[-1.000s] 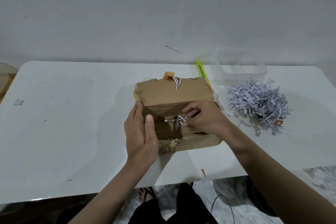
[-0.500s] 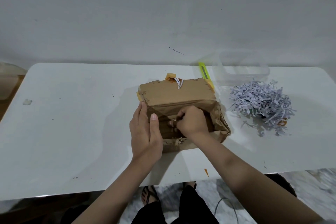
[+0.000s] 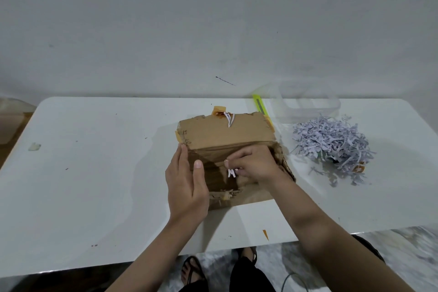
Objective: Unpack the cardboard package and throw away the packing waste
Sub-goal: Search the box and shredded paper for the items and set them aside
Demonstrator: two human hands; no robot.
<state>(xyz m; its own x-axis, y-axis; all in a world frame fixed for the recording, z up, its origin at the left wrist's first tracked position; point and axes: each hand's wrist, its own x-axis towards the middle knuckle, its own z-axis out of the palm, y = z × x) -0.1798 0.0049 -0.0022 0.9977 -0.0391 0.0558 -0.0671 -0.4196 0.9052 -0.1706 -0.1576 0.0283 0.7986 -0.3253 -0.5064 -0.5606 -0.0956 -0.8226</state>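
Observation:
A worn brown cardboard box [image 3: 225,133] sits open near the table's middle, its far flap standing up. My left hand [image 3: 187,182] rests flat against the box's left side, thumb over the rim. My right hand [image 3: 254,165] is inside the box with its fingers pinched on a few white paper shreds [image 3: 231,172]. A couple more shreds [image 3: 229,118] hang on the far flap by a scrap of tan tape [image 3: 219,110]. A pile of pale shredded paper [image 3: 331,142] lies on the table to the right of the box.
The white table [image 3: 94,173] stands against a grey wall. A clear plastic container [image 3: 308,104] sits at the back right, with a yellow-green utility knife [image 3: 260,105] beside it. A small orange tape scrap [image 3: 265,233] lies near the front edge. My feet and a cable show below.
My right hand has dipped into the box and come up pinching a few white shreds. The left hand has stayed on the box's left side.

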